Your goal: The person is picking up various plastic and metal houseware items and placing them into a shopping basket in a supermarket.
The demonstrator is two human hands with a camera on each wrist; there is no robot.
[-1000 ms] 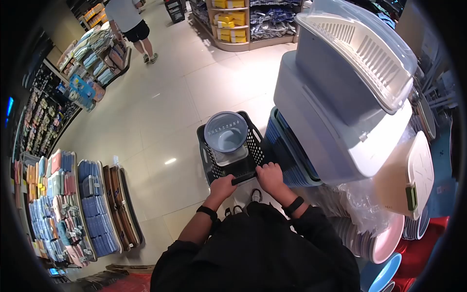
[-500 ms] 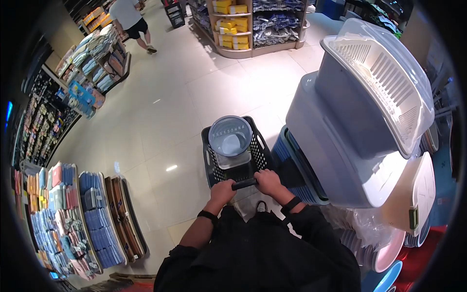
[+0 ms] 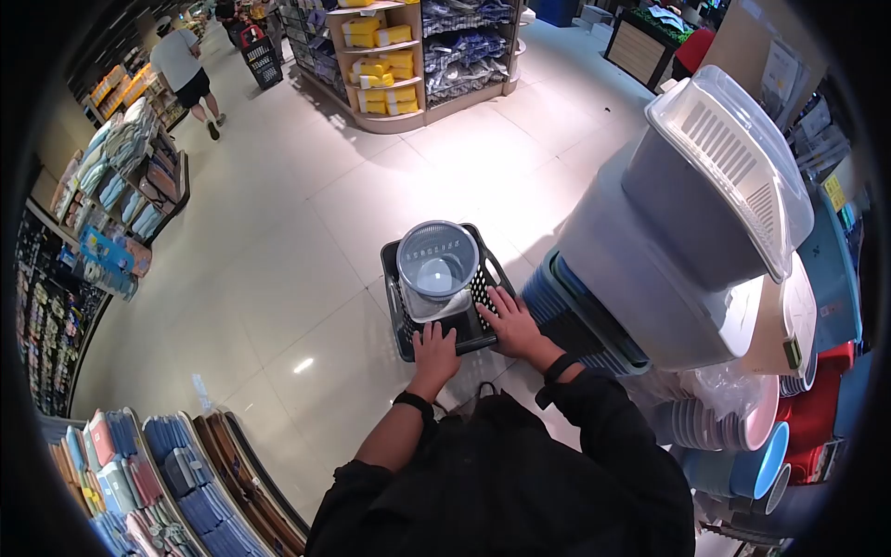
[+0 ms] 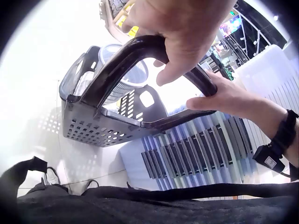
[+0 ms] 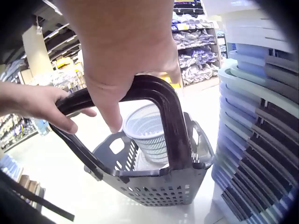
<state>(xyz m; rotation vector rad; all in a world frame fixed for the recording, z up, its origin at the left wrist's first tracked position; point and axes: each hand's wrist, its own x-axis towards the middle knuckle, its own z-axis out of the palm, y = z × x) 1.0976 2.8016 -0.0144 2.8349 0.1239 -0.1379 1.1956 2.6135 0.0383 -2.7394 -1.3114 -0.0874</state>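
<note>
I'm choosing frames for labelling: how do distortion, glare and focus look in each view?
Head view: strong fisheye, black corners, a lamp glint on the floor. Left wrist view: floor blown out white behind the basket, left hand close and soft. Right wrist view: right hand blurred on top, basket sharper.

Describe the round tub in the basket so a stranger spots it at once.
Beside the tall stack of grey and blue bins on the aisle's right, the left hand and right hand grip the handles of a black perforated basket. Upright in it stands the tub: its round rim and pale slotted wall set it apart from the squarish bins.
</note>
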